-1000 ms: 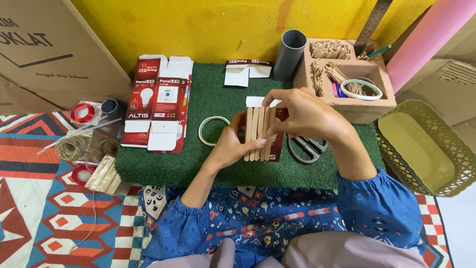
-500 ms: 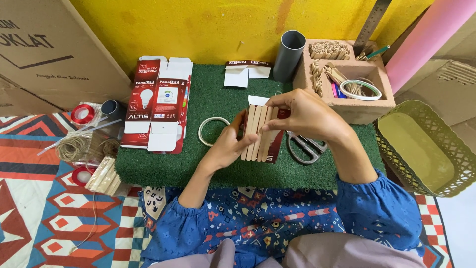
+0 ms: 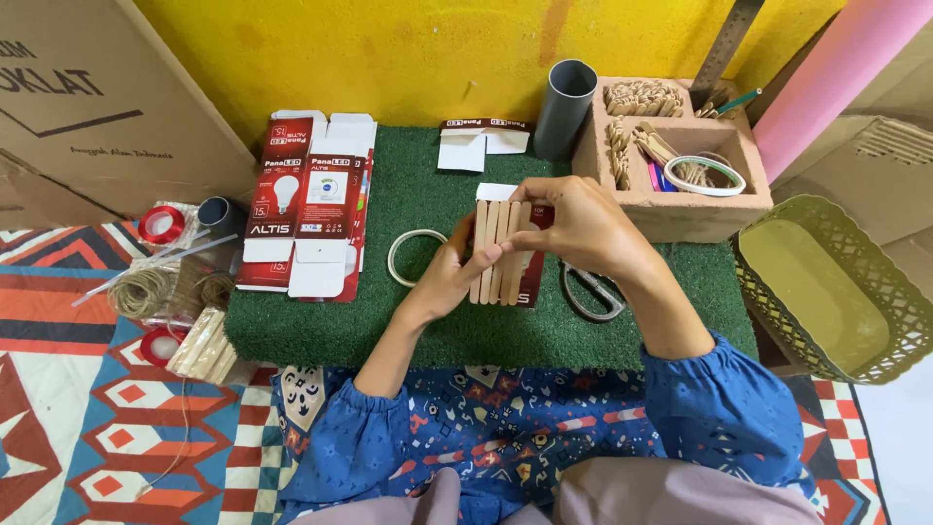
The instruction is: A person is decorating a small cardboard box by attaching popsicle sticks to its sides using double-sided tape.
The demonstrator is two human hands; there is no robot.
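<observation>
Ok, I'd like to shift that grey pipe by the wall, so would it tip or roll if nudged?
The grey pipe stands upright on the green turf mat, tall and narrow, so it probably tips easily. Once down, its round shape would likely roll. It looks hollow, probably light.

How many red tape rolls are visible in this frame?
2: one red tape roll on the rug beside the grey tube, another lower, beside the stick bundle. More may be hidden.
</observation>
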